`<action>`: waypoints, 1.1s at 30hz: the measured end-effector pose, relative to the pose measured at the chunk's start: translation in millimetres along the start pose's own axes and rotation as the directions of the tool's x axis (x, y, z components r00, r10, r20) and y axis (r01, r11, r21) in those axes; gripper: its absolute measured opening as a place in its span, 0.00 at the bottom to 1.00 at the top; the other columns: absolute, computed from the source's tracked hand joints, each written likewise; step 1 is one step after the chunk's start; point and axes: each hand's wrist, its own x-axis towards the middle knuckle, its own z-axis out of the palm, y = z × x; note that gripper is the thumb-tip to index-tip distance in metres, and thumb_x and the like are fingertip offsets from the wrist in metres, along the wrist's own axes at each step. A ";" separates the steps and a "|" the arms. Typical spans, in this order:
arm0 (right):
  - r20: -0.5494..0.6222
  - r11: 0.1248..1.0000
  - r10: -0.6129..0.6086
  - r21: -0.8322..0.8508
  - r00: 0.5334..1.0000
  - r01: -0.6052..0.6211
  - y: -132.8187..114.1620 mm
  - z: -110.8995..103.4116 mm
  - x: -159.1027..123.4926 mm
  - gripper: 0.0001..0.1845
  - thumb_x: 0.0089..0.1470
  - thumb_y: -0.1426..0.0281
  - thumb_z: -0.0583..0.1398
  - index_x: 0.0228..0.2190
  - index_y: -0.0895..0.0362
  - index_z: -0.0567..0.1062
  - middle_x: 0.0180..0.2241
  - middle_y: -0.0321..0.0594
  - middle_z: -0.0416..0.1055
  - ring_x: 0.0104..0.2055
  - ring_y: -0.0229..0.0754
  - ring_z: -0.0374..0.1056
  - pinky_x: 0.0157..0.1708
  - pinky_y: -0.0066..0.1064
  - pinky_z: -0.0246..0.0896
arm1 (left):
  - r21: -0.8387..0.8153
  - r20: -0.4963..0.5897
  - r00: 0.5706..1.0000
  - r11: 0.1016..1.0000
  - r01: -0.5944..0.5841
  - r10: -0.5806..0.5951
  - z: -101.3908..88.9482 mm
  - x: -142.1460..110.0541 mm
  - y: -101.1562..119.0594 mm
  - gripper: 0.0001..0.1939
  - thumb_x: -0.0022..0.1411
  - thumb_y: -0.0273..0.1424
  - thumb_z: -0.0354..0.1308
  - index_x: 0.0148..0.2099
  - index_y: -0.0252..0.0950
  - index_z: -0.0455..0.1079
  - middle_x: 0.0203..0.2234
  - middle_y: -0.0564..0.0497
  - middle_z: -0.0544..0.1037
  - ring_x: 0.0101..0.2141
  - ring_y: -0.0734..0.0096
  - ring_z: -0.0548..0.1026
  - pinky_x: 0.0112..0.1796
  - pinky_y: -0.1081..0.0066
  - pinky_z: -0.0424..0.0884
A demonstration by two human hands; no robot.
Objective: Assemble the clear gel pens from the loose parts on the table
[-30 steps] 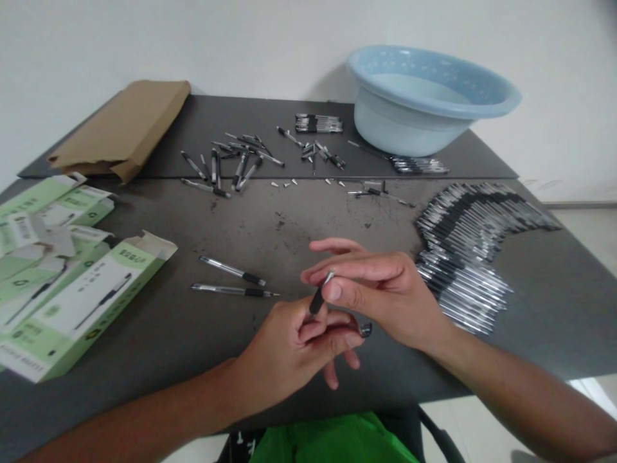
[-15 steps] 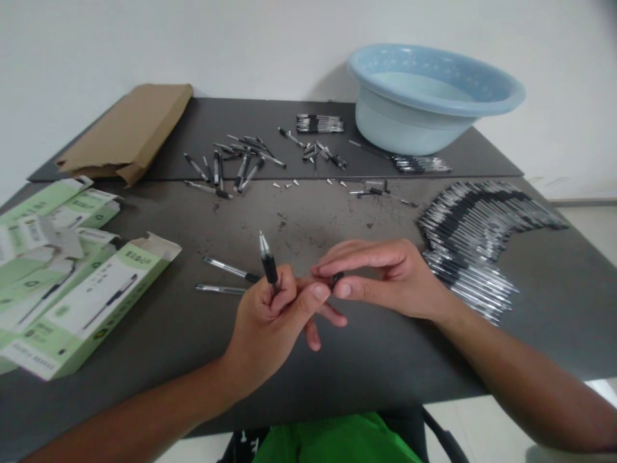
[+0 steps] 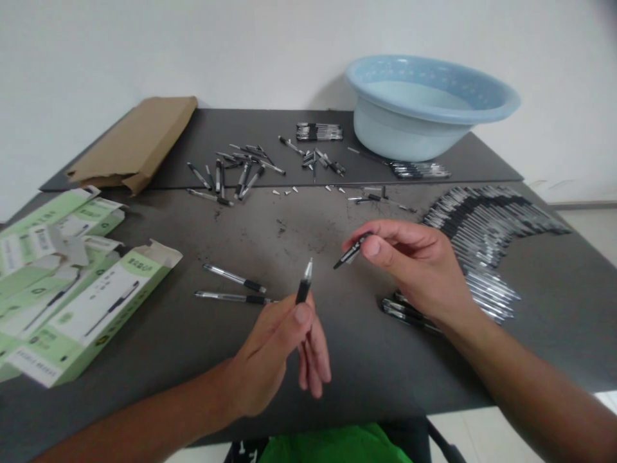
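The left hand (image 3: 282, 357) grips an uncapped gel pen (image 3: 304, 289) between thumb and fingers, its metal tip pointing up and its black grip section showing above the thumb. The right hand (image 3: 417, 267) pinches a black pen cap (image 3: 351, 251) between thumb and fingertips, tilted with its lower end toward the pen; cap and pen are apart, above the grey table (image 3: 357, 373). Near the left hand lie two more pens, an upper pen (image 3: 234, 277) and a lower pen (image 3: 226, 296), the latter's right end meeting the hand's outline. A long fanned row of pens (image 3: 496, 225) spreads beyond the right hand, which partly hides it. Green-and-white pen boxes (image 3: 96, 308) overlap at the left, in front of a brown paper bag (image 3: 135, 141). Scattered pen parts (image 3: 243, 177) and small conical tips (image 3: 288, 192) lie farther back, with a light-blue basin (image 3: 405, 132) at the back right.
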 end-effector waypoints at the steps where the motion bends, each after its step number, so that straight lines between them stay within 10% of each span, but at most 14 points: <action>1: -0.035 1.000 -0.014 0.013 0.999 0.014 -1.4 1.1 -1.0 0.07 0.55 0.66 0.75 0.38 0.47 0.89 0.36 0.34 0.87 0.37 0.37 0.82 0.40 0.26 0.78 | 0.026 0.007 0.999 0.999 0.036 -0.036 -0.7 -2.8 -3.1 0.33 0.74 0.59 0.50 0.29 0.36 0.66 0.18 0.47 0.79 0.16 0.73 0.76 0.18 0.80 0.67; 18: -0.199 0.998 0.004 -0.057 0.980 -0.016 -15.3 17.6 -14.3 0.10 0.43 0.68 0.80 0.29 0.46 0.87 0.31 0.31 0.86 0.30 0.35 0.77 0.28 0.26 0.72 | 0.341 0.019 0.997 0.937 -0.079 0.077 -0.9 -12.7 -11.4 0.32 0.79 0.53 0.44 0.27 0.38 0.63 0.13 0.58 0.62 0.14 0.77 0.58 0.18 0.74 0.55; 33: -0.110 0.998 0.026 -0.062 0.994 -0.033 -9.1 20.1 -17.4 0.11 0.44 0.71 0.80 0.27 0.48 0.85 0.32 0.30 0.86 0.32 0.37 0.79 0.32 0.28 0.73 | 0.393 0.008 0.989 0.909 -0.137 0.146 2.8 -7.6 -1.6 0.28 0.80 0.49 0.45 0.29 0.40 0.60 0.15 0.59 0.58 0.17 0.75 0.57 0.22 0.70 0.50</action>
